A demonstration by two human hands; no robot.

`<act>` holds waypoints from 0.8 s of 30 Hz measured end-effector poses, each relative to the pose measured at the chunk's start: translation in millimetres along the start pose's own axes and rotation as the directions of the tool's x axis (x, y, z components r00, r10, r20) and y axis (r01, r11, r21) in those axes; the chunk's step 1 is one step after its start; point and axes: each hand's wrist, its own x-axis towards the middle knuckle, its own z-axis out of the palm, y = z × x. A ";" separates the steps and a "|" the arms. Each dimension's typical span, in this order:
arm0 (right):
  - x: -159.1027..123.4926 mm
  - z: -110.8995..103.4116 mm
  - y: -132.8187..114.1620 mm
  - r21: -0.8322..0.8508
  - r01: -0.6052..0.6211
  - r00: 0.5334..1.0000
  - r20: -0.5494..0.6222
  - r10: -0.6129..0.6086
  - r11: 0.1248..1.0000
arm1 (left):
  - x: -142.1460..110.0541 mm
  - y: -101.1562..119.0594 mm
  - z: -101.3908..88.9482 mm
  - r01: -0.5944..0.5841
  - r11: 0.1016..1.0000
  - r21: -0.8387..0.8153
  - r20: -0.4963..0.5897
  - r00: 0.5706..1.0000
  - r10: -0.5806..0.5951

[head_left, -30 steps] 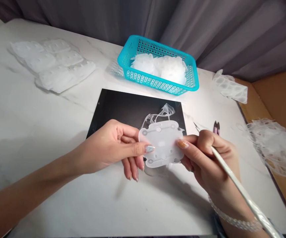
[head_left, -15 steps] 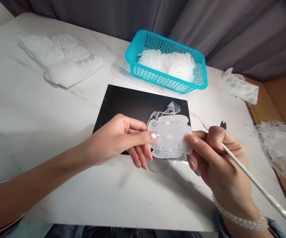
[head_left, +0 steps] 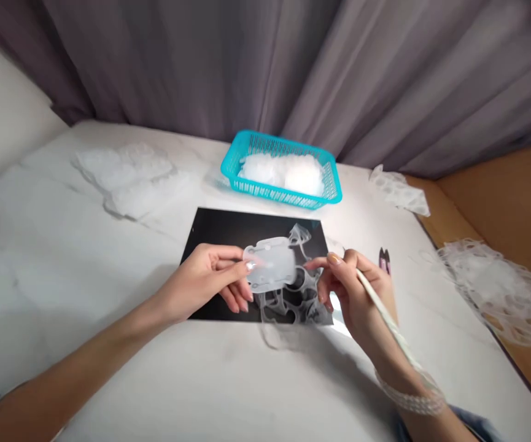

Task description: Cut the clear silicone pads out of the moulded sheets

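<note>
My left hand (head_left: 221, 276) pinches a flat, translucent white moulded piece (head_left: 274, 264) by its left edge, thumb on top. The piece has a notched outline and is held over a black mat (head_left: 232, 224). My right hand (head_left: 357, 288) is just off the piece's right side, its fingertips apart from it. Between its thumb and fingers rests a slim white-handled tool (head_left: 387, 319), the handle slanting back over the wrist. The tool's tip is thin and blurred. Clear, stringy offcuts (head_left: 293, 304) lie on the mat below and beside the piece.
A turquoise basket (head_left: 281, 197) at the back holds white translucent pieces. A moulded sheet (head_left: 129, 178) lies at left. Dark-tipped nippers or tweezers (head_left: 385, 261) lie beyond my right hand. More offcuts (head_left: 495, 288) and a holed sheet (head_left: 401, 191) lie at right, by a cardboard box (head_left: 490, 190).
My right hand has let go of the piece's right edge and moved away from it, still holding the tool. My left hand keeps the piece. The camera view has tilted up.
</note>
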 end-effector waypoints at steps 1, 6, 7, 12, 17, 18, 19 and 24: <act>5.2 -3.6 2.1 -0.021 0.015 0.999 -0.036 -0.016 1.000 | -0.8 4.0 -4.9 -0.038 0.998 0.058 -0.074 0.996 0.042; 29.4 -20.0 9.0 0.012 0.033 0.993 -0.115 -0.032 0.999 | 11.5 45.2 -36.6 -0.251 0.905 0.343 -0.498 0.769 0.402; 31.9 -21.9 10.2 0.040 0.033 0.994 -0.107 -0.028 0.999 | 20.9 56.3 -41.1 -0.282 0.866 0.414 -0.537 0.692 0.482; 37.0 -25.4 20.4 -0.018 0.016 0.999 -0.039 -0.017 1.000 | 97.8 96.2 -38.2 -0.146 0.602 0.785 -0.421 0.587 0.691; 36.4 -27.1 21.3 -0.334 0.124 0.991 0.080 -0.103 0.934 | 142.4 88.1 -16.2 -0.063 0.507 0.860 -0.334 0.681 0.652; 33.5 -26.7 19.3 -0.438 0.191 0.980 0.131 -0.148 0.878 | 142.6 84.1 -15.6 -0.047 0.495 0.868 -0.330 0.691 0.643; 29.5 -25.8 17.5 -0.551 0.263 0.963 0.195 -0.185 0.792 | 140.5 80.5 -17.4 -0.029 0.486 0.873 -0.331 0.697 0.636; 6.2 -13.4 23.7 -0.783 0.484 0.868 0.486 -0.101 0.390 | 108.6 71.4 -57.0 0.083 0.495 0.865 -0.403 0.702 0.587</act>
